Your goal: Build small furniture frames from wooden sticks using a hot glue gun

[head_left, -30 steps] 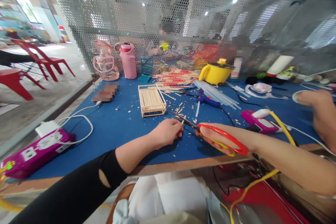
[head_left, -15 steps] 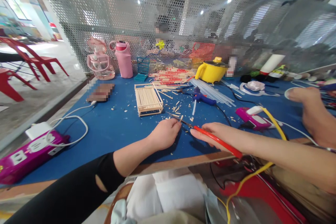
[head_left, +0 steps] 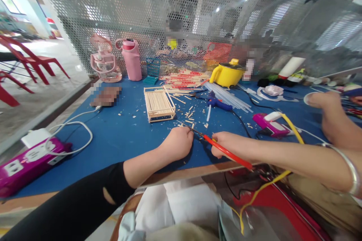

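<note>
My left hand (head_left: 180, 143), at the end of a black sleeve, is closed near the table's front edge; what its fingertips pinch is too small to make out. My right hand (head_left: 226, 145) grips red-handled scissors (head_left: 226, 151), whose thin metal blades point left and pass by my left fingertips. Beyond my left hand, a small rectangular frame of pale wooden sticks (head_left: 160, 104) rests on the blue tabletop (head_left: 124, 131). Short cut stick pieces (head_left: 190, 115) lie scattered to its right. Farther back is a spread pile of red and pale sticks (head_left: 185, 79).
A blue glue gun (head_left: 219, 103), clear glue sticks (head_left: 230, 98) and a yellow pot (head_left: 227, 74) stand or lie behind. Pink bottles (head_left: 132, 60) are at back left. Purple power strips (head_left: 36, 162) with cables flank the workspace. Another person's hand (head_left: 318, 99) rests at right.
The scissors and my right hand have shifted slightly, with the right fingers now more curled around the handle. My left hand stays nearly in place. The view has moved a little.
</note>
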The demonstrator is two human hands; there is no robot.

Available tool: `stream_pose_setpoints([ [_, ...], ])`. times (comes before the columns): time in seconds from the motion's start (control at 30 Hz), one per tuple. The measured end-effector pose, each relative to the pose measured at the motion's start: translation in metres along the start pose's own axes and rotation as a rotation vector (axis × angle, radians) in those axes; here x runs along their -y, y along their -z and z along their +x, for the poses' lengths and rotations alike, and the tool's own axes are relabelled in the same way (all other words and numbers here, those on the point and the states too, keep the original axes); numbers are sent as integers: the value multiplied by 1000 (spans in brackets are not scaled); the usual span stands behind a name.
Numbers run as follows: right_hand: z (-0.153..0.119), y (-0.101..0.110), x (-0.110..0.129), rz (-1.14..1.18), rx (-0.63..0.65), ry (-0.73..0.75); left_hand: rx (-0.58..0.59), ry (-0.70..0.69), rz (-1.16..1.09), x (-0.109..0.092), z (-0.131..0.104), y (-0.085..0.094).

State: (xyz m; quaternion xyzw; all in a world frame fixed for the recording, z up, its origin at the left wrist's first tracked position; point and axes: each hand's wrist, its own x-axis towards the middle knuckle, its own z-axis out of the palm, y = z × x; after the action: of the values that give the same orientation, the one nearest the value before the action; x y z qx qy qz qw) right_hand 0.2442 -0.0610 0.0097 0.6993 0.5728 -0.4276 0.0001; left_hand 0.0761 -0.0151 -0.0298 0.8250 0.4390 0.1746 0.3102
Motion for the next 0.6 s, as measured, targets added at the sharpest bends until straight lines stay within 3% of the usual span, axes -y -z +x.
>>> stream_pose_setpoints([
  [0.6, -4, -4, 6, -64, -23, -61, 16, 28, 5, 1, 2, 3],
])
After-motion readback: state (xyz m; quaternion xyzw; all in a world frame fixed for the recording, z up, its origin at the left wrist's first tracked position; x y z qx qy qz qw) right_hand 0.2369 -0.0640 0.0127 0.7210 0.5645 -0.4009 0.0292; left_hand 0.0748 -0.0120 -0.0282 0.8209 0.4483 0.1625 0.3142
